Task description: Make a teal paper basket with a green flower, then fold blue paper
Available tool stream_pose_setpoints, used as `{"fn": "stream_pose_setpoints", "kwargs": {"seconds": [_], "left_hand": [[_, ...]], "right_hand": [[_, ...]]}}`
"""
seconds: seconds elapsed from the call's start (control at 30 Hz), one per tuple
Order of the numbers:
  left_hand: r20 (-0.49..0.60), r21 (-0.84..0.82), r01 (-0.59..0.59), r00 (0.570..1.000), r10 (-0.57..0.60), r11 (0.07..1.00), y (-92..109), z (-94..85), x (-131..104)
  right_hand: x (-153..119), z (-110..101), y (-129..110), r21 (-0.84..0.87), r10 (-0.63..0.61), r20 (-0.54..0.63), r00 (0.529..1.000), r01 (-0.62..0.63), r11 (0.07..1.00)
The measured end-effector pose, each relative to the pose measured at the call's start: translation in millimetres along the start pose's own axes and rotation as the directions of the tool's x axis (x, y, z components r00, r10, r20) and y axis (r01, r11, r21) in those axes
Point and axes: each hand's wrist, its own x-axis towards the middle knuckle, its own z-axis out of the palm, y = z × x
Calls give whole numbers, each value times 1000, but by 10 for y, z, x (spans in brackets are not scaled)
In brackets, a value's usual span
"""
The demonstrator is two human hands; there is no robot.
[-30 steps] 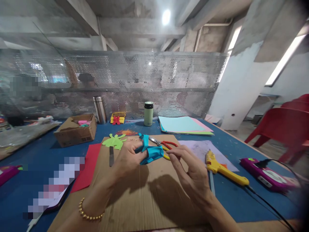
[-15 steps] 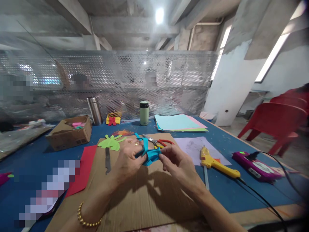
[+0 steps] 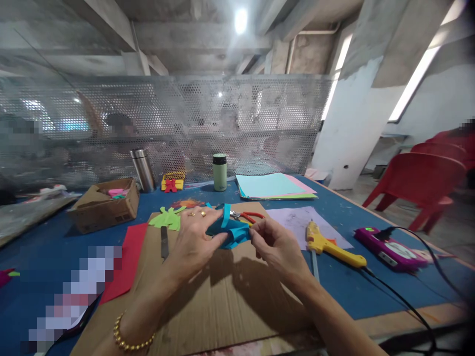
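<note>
A folded blue paper piece (image 3: 237, 234) is held between both hands above the cardboard sheet (image 3: 222, 306). My left hand (image 3: 196, 237) grips its left side, thumb in front, and a blue strip stands up beside the fingers. At the right end, the closed fingertips of my right hand (image 3: 272, 242) pinch the paper. Just behind the hands lie red-handled pliers (image 3: 254, 216), partly hidden. To the left, a green paper cutout (image 3: 168, 217) rests on the cardboard above a dark metal blade (image 3: 164, 242).
A yellow glue gun (image 3: 334, 250) and a purple device (image 3: 389, 249) with cables lie on the right. Farther back stand a cardboard box (image 3: 106, 210), a steel flask (image 3: 143, 170), a green bottle (image 3: 219, 173) and stacked coloured paper (image 3: 272, 185). Red paper (image 3: 124, 262) lies left.
My left hand's fingers have stretched over the back of the blue paper, which looks more spread out. My right hand still pinches its right end. The whole view has shifted slightly.
</note>
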Motion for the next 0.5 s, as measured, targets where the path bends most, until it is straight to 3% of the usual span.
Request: {"fn": "stream_pose_setpoints", "kwargs": {"seconds": [0.1, 0.17, 0.33, 0.5], "left_hand": [[-132, 49, 18, 991, -12, 999, 62, -39, -11], [-136, -5, 59, 989, -59, 998, 120, -56, -26], [126, -236, 135, 986, -108, 962, 246, 23, -71], [210, -349, 334, 938, -275, 875, 260, 167, -98]], "right_hand": [[29, -30, -28, 36, 36, -76, 996, -34, 999], [39, -40, -53, 48, 36, -118, 992, -31, 998], [22, 4, 0, -5, -21, -141, 990, 20, 1000], [-4, 56, 87, -68, -134, -28, 991, 132, 989]]}}
